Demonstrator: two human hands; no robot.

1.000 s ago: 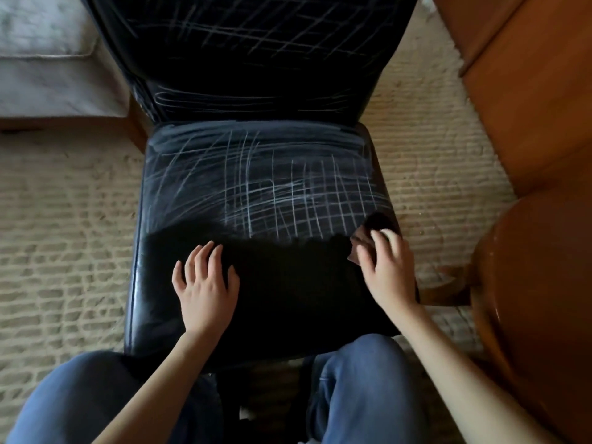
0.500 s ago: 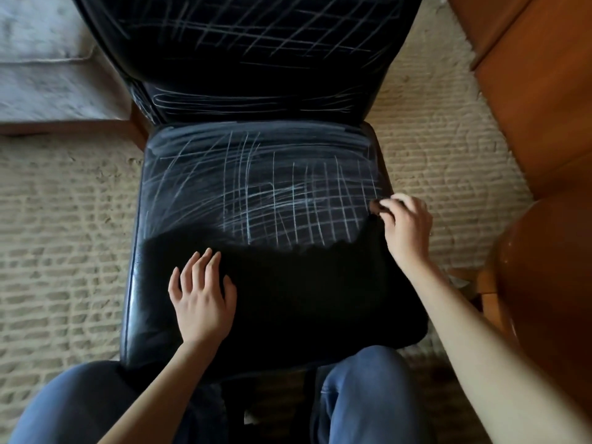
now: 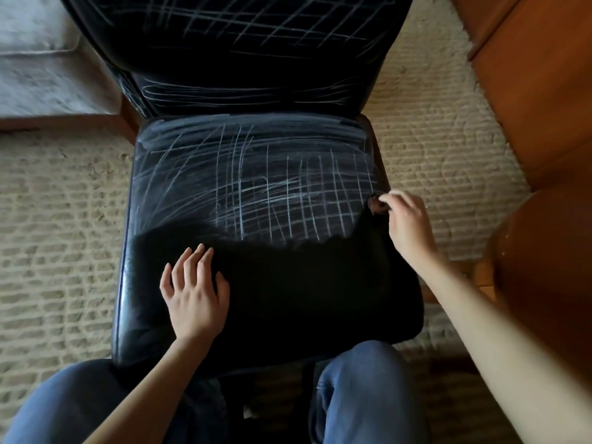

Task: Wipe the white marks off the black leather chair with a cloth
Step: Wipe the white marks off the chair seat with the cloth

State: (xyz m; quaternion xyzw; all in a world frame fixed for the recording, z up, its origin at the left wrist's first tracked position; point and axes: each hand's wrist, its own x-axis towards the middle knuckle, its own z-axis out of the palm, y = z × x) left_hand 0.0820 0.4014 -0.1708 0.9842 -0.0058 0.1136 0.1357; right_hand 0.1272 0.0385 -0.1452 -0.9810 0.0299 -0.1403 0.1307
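The right hand [image 3: 407,222], closed around a small bunched cloth [image 3: 378,205], presses at the right edge of the chair [image 3: 256,315] seat, with the white marks [image 3: 272,200] spreading leftward and toward the backrest, while the left hand [image 3: 195,293] lies open and flat on the seat's clean front.

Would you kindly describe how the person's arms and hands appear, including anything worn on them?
Both forearms are bare, with no sleeves in view. The left hand and right hand wear no gloves, and no rings, watch or bracelets are visible. Blue trousers cover the knees below.

Chair [image 3: 256,187] backrest top cut off, cloth [image 3: 379,206] mostly hidden under right hand [image 3: 408,224]
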